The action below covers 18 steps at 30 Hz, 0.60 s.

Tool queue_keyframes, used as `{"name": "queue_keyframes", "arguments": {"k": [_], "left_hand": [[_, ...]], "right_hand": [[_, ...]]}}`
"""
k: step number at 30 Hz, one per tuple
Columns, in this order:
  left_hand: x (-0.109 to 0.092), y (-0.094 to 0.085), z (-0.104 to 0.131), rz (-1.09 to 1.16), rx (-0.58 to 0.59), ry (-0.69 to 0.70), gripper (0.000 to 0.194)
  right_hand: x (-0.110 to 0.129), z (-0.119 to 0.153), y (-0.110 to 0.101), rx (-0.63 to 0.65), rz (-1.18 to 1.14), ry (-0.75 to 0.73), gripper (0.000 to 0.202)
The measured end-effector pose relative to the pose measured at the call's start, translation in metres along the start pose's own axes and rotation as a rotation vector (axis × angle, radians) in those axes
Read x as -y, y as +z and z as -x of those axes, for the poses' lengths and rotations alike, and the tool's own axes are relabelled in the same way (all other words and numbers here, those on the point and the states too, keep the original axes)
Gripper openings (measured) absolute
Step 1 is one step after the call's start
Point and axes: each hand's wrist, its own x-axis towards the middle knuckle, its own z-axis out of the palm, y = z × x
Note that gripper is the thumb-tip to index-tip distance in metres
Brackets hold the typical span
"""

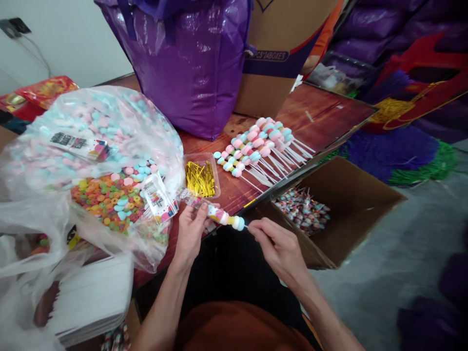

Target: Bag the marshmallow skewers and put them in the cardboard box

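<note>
1. Pink, white and blue candy skewer (226, 219) sits partly inside a clear wrapper (192, 197); left hand (190, 229) pinches the wrapper between fingers, right hand (276, 241) pinches the stick (246, 226), forearms angled inward.
2. Cardboard box (358, 209) beside the bench (234, 192) holds many-coloured sweets.
3. Plastic bag (164, 122) holds gummy rings and pastel candies.
4. Clear tub (218, 183) holds gold strips.
5. Purple bag (190, 68) stands behind.

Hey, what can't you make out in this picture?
All in the head view:
- Purple bag: top cut off by the upper edge.
- Tall box: start of its print hidden by the bag.
- Other person: mostly hidden by that box.
- Packets: fine print too small and blurred.
- Candy skewer: partly covered by the left hand.
</note>
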Motion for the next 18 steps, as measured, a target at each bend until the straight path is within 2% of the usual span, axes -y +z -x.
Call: {"name": "queue_keyframes", "arguments": {"k": [4, 7, 12, 18], "left_hand": [[0.002, -0.004, -0.003, -0.019, 0.064, 0.02, 0.03], [0.004, -0.003, -0.003, -0.012, 0.068, 0.033, 0.029], [-0.001, -0.001, -0.004, 0.049, 0.074, -0.015, 0.034], [0.003, 0.0, -0.004, 0.038, 0.066, -0.007, 0.033]], "right_hand": [[-0.001, 0.0, -0.005, 0.153, -0.108, 0.275, 0.026], [-0.001, 0.0, -0.002, 0.21, -0.181, 0.367, 0.028], [-0.001, -0.002, -0.002, 0.249, -0.149, 0.353, 0.029], [0.006, -0.002, 0.006, 0.147, 0.0, 0.271, 0.029]]}}
